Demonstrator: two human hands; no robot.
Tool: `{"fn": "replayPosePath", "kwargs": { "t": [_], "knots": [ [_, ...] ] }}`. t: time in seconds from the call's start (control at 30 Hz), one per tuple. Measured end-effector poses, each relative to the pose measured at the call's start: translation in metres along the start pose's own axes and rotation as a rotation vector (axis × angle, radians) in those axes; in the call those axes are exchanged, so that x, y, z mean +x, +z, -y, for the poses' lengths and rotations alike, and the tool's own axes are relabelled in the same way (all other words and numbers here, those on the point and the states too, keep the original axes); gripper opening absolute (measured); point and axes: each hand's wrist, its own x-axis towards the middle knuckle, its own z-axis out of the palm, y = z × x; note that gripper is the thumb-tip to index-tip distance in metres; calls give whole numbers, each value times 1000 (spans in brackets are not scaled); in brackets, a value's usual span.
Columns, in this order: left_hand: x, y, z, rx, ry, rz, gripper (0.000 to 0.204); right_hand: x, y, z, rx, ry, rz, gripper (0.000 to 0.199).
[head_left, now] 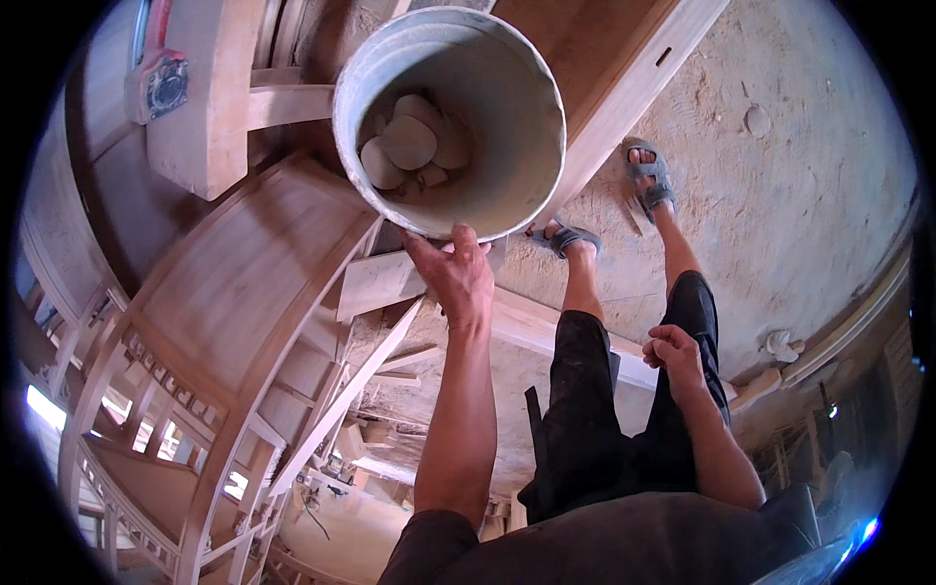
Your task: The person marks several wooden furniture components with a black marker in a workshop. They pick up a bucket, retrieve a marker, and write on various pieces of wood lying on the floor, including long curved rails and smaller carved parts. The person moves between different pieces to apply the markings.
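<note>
The pale bucket (pixel 517 127) topped my remote feed beside a slotted wooden beam (pixel 629 97), rim held by the left hand (pixel 458 278). The right hand (pixel 680 361) was half-curled; I couldn't tell whether it held anything. Round discs (pixel 409 142) lay inside.

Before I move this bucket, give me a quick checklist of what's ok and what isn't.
1. Left hand touching bucket near its rim: ok.
2. Firm grip: cannot tell; some fingers are hidden.
3. Right hand off the bucket: ok, fingers curled near the thigh.
4. Round pieces inside: ok, lying at the bottom.
5. Bucket supported underneath: cannot tell; its underside is hidden.
6. Footing clear: not ok; a wood scrap lies by the sandals.
</note>
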Motion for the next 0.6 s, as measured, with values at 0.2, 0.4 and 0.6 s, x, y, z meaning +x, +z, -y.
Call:
{"fn": "replayPosePath", "kwargs": {
  "t": [0.2, 0.4, 0.6],
  "knots": [
    [-5, -4, 19, -10, 41, -17, 71, 6, 5, 1, 12, 8, 5, 24],
    [4, -28, 45, 11, 85, -2, 72, 9, 12, -1, -27, 33, 3, 24],
    [6, -29, 56, 12, 109, 12, 73, 15, 9, -7, -4, 21, 0, 24]
  ]
}}
